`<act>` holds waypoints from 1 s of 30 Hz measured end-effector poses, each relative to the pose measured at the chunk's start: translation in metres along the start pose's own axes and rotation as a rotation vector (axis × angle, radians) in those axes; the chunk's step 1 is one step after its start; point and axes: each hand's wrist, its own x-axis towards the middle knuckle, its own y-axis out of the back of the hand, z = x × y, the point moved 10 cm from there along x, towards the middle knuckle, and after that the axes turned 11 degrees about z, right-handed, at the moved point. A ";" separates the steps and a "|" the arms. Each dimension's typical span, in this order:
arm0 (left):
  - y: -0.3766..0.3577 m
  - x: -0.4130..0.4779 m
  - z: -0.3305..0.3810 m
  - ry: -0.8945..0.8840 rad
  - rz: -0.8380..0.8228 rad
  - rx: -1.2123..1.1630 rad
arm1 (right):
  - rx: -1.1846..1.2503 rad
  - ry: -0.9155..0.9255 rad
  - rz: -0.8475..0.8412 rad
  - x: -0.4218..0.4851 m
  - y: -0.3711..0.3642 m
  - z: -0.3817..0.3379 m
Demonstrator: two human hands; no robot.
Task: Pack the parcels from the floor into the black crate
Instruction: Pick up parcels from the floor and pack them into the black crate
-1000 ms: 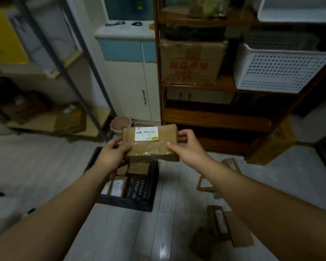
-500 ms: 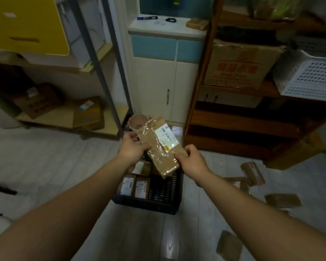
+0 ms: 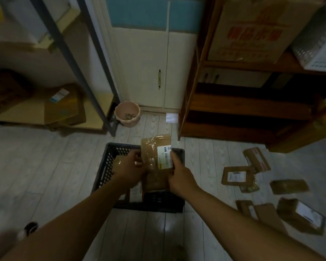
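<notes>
Since the earlier frame, the held parcel (image 3: 154, 157) had swung from a slant to nearly upright and come down from chest height to sit low over the crate, while the view had tipped further toward the floor (image 3: 45, 176). That pale plank floor ran across the whole scene, with a wooden shelf (image 3: 243, 110) on the far right and a pink pot (image 3: 127, 113) at the far wall. The black crate (image 3: 105, 166) stood on the floor in the middle, near the person, with a few packed parcels (image 3: 135, 193) already inside at its left. Several loose parcels (image 3: 235, 176) lay scattered on the floor to the right, well apart from the crate. The held parcel hung on end over the crate's far half, its label facing the camera. The left hand (image 3: 131, 169) gripped its left edge with curled fingers, and the right hand (image 3: 179, 176) pinched the right edge beside the label. The step in hand looked like lowering this parcel into the crate. The next move would likely call for setting it down beside the packed ones, letting go with both hands, then reaching right for another.
</notes>
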 end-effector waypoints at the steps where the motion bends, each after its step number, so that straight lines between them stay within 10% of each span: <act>1: -0.008 0.011 -0.014 -0.032 -0.005 0.033 | -0.007 -0.028 -0.012 0.011 -0.016 0.020; 14: -0.133 0.181 -0.300 -0.331 -0.327 0.748 | -0.134 -0.097 -0.109 0.141 -0.227 0.265; 30: -0.178 0.258 -0.428 -0.467 -0.592 1.338 | -0.522 -0.174 -0.155 0.233 -0.309 0.368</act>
